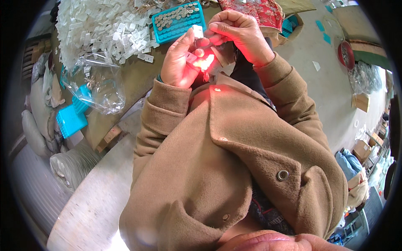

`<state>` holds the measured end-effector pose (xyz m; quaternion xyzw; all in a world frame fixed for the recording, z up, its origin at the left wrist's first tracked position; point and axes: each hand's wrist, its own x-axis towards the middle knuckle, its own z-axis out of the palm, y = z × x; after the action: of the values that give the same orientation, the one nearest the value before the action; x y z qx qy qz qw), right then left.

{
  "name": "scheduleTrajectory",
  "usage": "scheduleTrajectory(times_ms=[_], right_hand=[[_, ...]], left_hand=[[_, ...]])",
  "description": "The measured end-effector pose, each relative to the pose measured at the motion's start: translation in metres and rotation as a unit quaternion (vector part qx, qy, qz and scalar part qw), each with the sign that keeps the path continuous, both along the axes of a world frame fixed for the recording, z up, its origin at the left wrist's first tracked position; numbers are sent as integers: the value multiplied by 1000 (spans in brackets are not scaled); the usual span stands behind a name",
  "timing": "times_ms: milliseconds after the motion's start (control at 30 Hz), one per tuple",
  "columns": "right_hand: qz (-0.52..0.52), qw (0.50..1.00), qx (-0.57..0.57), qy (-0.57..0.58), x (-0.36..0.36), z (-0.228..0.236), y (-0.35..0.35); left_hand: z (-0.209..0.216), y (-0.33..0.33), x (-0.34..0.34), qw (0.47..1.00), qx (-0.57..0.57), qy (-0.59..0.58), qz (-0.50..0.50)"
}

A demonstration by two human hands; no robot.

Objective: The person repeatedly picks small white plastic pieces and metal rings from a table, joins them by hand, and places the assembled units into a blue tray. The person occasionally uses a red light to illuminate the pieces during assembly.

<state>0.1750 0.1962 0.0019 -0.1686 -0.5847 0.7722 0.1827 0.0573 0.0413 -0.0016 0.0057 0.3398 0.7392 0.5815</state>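
Observation:
My left hand (pixel 179 62) is closed with its fingertips around a small white plastic piece (pixel 197 31). A second pale piece (pixel 191 57) rests against its palm, lit red. Close beside it, my right hand (pixel 244 35) is in a pinch, its thumb and forefinger pressed together; whatever lies between them is too small to make out. Bright red light falls on both hands and washes out the space below the fingers. Just beyond the hands lies a turquoise tray (pixel 168 37) with several round metal pieces in its pits.
A large heap of translucent white plastic pieces (pixel 98 29) covers the table's far left. Nearer are a clear plastic bag (pixel 106 90) and turquoise trays (pixel 71 120). Red patterned cloth (pixel 255 12) lies beyond my right hand. A red bowl (pixel 346 55) stands on the floor at right.

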Motion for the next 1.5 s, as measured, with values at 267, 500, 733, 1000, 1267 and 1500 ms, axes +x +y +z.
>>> scheduleTrajectory(times_ms=[267, 500, 733, 1000, 1267, 1500], right_hand=[[-28, 925, 375, 53, -5, 6, -12], [29, 829, 557, 30, 0, 22, -14], [76, 959, 271, -19, -10, 18, -19], [56, 881, 471, -1, -18, 12, -26], [146, 885, 441, 23, -27, -6, -10], [-94, 843, 516, -120, -79, -17, 50]], left_hand=[[5, -7, 3, 1000, -2, 2, -13], [5, -12, 6, 989, -22, 140, -43], [0, -22, -2, 997, -72, 18, 13], [-14, -29, -14, 993, -98, -29, -62], [-8, -27, -12, 960, -165, 213, -74], [12, -59, -61, 910, -116, 369, 148]])
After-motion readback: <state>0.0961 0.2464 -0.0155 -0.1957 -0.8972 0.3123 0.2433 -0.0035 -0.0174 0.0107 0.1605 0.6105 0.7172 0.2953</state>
